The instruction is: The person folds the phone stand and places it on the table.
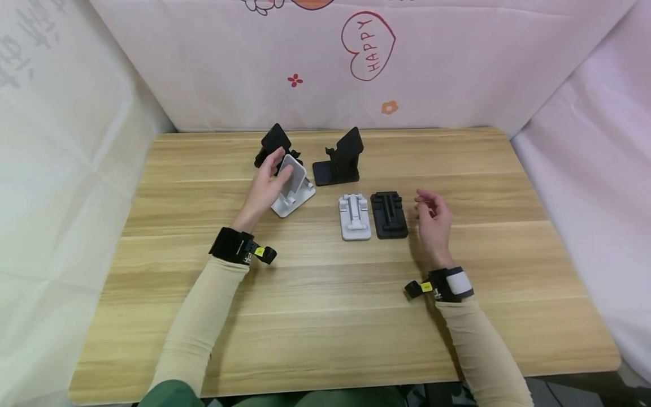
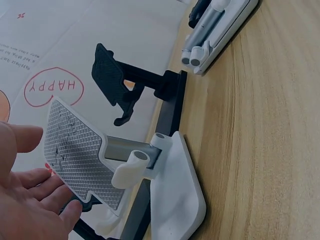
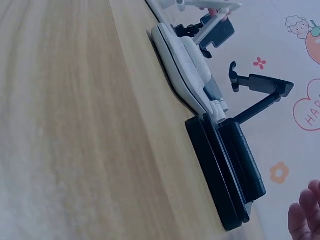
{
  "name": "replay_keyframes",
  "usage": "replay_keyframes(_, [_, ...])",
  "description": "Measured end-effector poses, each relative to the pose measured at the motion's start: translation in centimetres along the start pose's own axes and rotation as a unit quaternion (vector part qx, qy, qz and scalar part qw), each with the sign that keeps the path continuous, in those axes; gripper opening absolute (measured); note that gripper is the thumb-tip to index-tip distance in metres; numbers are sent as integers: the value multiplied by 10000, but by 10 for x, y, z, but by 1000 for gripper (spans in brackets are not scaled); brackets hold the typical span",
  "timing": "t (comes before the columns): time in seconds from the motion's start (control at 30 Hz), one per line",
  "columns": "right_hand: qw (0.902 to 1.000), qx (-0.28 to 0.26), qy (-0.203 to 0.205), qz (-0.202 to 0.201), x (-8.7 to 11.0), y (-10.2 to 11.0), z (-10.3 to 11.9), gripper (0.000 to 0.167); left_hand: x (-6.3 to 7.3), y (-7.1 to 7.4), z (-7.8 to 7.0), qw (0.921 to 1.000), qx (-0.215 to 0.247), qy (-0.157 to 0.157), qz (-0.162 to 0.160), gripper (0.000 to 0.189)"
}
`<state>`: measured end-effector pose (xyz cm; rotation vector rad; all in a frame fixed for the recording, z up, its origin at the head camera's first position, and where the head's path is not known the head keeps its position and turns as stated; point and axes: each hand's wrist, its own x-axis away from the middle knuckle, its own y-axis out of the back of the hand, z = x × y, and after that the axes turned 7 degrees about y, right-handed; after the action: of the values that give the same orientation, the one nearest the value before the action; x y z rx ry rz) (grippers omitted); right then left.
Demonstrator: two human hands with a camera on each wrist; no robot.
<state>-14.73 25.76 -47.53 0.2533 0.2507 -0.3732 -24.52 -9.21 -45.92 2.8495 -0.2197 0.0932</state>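
My left hand (image 1: 264, 183) is at the unfolded white phone stand (image 1: 296, 198), its thumb and fingers spread around the grey-padded top plate (image 2: 75, 150). The left wrist view shows the thumb apart from the plate and the fingers loosely bent by its edge. Behind that stand is an unfolded black phone stand (image 1: 274, 138), partly hidden by the hand. My right hand (image 1: 434, 223) hovers just right of a folded black phone stand (image 1: 389, 215), fingers loosely bent and holding nothing. A folded white phone stand (image 1: 354, 217) lies left of the folded black one.
Another black phone stand (image 1: 346, 158) stands unfolded near the back of the wooden table (image 1: 325, 339). White cloth with printed drawings (image 1: 229, 68) hangs along the table's back edge, and more cloth hangs at both sides.
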Motion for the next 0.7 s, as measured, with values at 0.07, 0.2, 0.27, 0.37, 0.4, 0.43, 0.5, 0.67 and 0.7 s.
replay_keyframes(0.07, [9998,-104,137,30,1,0,0,30,-4,0,2,9999,131,24,65,58])
replay_keyframes(0.2, [9993,-258,242,104,2,-1,-2,29,-10,-1,4,9990,405,123,131,51])
replay_keyframes(0.27, [9991,-317,231,129,2,-1,-3,29,-12,-1,5,9989,430,185,96,48])
replay_keyframes(0.37, [9988,-409,212,142,3,-1,-6,29,-15,-2,6,9989,423,223,19,44])
replay_keyframes(0.4, [9987,-439,207,146,3,-1,-6,29,-16,-3,6,9987,452,216,-12,43])
replay_keyframes(0.43, [9986,-459,218,150,3,-1,-7,29,-16,-4,6,9986,486,216,-32,42])
replay_keyframes(0.5, [9983,-506,236,163,3,-1,-7,29,-17,-5,6,9980,588,227,-47,40])
replay_keyframes(0.67, [9983,-532,202,151,4,-2,-6,29,-17,-10,3,9956,892,283,-9,34])
replay_keyframes(0.7, [9983,-529,180,150,5,-2,-5,29,-17,-10,3,9947,979,309,-9,33])
